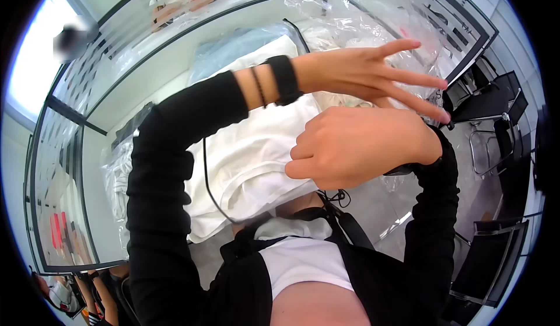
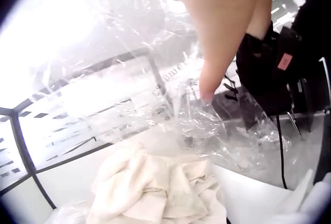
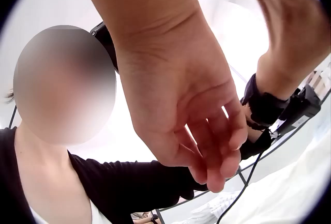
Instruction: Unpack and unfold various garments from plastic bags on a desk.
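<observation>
My left hand (image 1: 367,72) reaches across the front of me to the right, fingers spread and straight, nothing in its grasp. Closer to the camera, my right hand (image 1: 361,148) crosses it from the other side. In the right wrist view its fingers (image 3: 209,144) hang loosely curled around nothing. White folded cloth (image 1: 251,157) lies below both arms. Clear plastic wrapping (image 1: 402,20) shows beyond the left hand; in the left wrist view a fingertip overlaps this printed film, above a crumpled cream cloth (image 2: 150,188).
Light blue cloth (image 1: 227,49) lies behind the white cloth. A dark-framed glass partition (image 1: 116,34) borders the far and left sides. Black chairs (image 1: 496,98) stand at the right. A black cable (image 1: 207,177) runs down across the white cloth.
</observation>
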`<action>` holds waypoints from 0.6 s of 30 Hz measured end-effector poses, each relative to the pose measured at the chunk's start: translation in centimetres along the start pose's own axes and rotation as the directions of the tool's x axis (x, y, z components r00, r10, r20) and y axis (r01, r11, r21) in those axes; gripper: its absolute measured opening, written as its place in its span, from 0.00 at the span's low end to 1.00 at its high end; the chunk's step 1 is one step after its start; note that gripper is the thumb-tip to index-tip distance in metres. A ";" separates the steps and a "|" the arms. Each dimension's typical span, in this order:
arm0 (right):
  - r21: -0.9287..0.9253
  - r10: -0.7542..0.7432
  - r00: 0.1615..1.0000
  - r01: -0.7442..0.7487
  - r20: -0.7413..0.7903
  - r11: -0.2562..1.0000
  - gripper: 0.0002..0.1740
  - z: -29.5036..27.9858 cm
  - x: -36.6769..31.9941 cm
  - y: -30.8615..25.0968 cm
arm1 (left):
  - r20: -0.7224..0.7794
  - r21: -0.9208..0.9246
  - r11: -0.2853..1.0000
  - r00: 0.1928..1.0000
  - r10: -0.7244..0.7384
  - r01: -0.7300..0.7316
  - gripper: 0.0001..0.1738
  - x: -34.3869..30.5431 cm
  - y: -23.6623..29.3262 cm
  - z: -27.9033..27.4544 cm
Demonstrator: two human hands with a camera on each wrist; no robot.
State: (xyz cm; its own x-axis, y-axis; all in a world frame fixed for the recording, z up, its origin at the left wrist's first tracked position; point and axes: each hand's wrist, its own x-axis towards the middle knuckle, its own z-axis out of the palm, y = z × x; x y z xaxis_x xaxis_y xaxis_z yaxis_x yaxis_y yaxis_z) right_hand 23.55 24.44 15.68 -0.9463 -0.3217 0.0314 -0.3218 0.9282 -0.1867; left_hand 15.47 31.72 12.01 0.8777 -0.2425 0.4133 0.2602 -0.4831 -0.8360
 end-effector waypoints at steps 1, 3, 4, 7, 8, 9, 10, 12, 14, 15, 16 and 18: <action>-0.005 -0.004 1.000 0.004 -0.001 1.000 0.07 -0.2 0.1 -0.1 | 0.033 0.004 1.000 0.999 -0.004 0.004 0.36 0.6 0.2 0.6; -0.003 -0.016 1.000 0.016 -0.007 1.000 0.09 -0.4 0.5 -0.5 | 0.121 0.039 0.999 0.993 0.006 -0.011 0.36 1.5 0.0 1.7; 0.007 -0.024 1.000 0.025 -0.015 1.000 0.10 -0.3 0.6 -0.5 | 0.222 -0.063 0.998 0.975 0.016 -0.002 0.41 2.1 0.4 2.5; 0.028 -0.034 0.999 0.035 -0.022 0.999 0.11 -0.2 1.0 -0.4 | 0.339 -0.301 0.953 0.935 0.107 0.000 0.36 2.6 3.0 6.8; 0.023 -0.028 1.000 0.028 -0.010 0.999 0.10 -0.3 1.0 -0.5 | 0.367 -0.316 0.948 0.915 0.168 -0.047 0.24 2.4 3.8 8.0; 0.019 -0.022 1.000 0.022 0.002 1.000 0.10 -0.4 1.1 -0.7 | 0.394 -0.330 0.939 0.890 0.229 -0.095 0.13 2.1 4.5 9.0; 0.020 -0.013 0.999 0.014 -0.038 1.000 0.09 -0.3 0.8 -1.0 | 0.282 -0.323 0.941 0.938 0.200 -0.103 0.08 1.1 4.6 10.0; 0.022 -0.002 0.997 0.004 -0.073 1.000 0.08 -0.3 -0.2 -1.5 | 0.182 -0.340 0.938 0.975 0.129 -0.061 0.08 -1.2 2.3 10.4; 0.016 0.017 0.998 -0.016 -0.065 1.000 0.07 -0.8 -1.3 -2.2 | 0.347 -0.244 0.970 0.935 0.077 0.011 0.07 -3.5 -1.7 8.8; 0.018 0.044 0.996 -0.043 -0.073 0.999 0.07 -0.6 -2.0 -2.4 | 0.330 -0.235 0.969 0.944 0.011 0.071 0.07 -5.1 -3.8 8.0; 0.020 0.071 0.994 -0.069 -0.081 0.997 0.08 -0.3 -2.6 -2.6 | 0.353 -0.201 0.975 0.935 -0.021 0.098 0.05 -6.7 -6.0 6.8; 0.004 0.109 0.988 -0.109 -0.111 0.994 0.08 0.1 -3.5 -2.8 | 0.757 0.177 0.960 0.593 -0.272 0.216 0.05 -11.1 -12.7 2.3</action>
State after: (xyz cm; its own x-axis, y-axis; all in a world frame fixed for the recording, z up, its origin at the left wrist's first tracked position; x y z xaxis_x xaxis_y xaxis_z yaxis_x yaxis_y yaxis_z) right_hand 27.76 22.95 16.03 -0.9733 -0.1961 0.1194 -0.2165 0.9570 -0.1930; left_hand 3.37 42.50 17.19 0.7547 0.6250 0.1996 0.5102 -0.3677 -0.7775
